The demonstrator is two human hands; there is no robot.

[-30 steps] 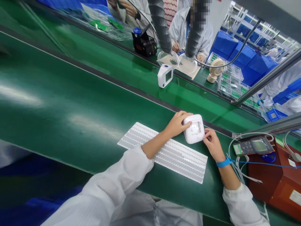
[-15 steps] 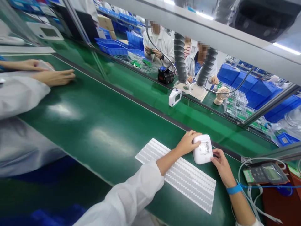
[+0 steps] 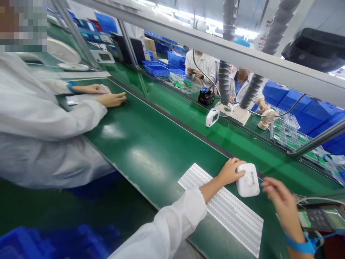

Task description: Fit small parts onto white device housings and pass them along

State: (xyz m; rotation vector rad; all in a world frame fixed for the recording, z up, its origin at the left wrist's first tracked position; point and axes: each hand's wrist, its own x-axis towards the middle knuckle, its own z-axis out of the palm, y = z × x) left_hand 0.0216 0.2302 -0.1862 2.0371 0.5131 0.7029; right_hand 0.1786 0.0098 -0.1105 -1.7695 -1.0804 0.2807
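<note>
Left hand [image 3: 230, 172] is gripping the white case [image 3: 248, 182], fingers curling over its edge between 9 and 10 o'clock, thumb pressing on its face. Right hand [image 3: 281, 198] is hanging just off the case's 3 o'clock side, fingertips pointing at it, a gap showing between; motion is blurring it, so cannot tell whether it is pinching anything.

Case is sitting near the table's far edge, between the two hands. Whether its underside is touching the green table [image 3: 151, 154], cannot tell. It is showing a rounded-square shape, its middle bearing a square recess with small dark marks, too soft to read.

Outward from the case: striped sheet [image 3: 237, 219] is lying flat at 7 to 8 o'clock, the left forearm [image 3: 211, 189] crossing above and hiding part of it. Grey meter [image 3: 320, 217] is sitting near 4 o'clock, beyond the right hand. Past the far edge, a white gadget [image 3: 212, 117] is standing near 11, a beige fan [image 3: 266, 119] near 1. Well apart, near 10, a co-worker's hands [image 3: 111, 100] are resting over the table.
</note>
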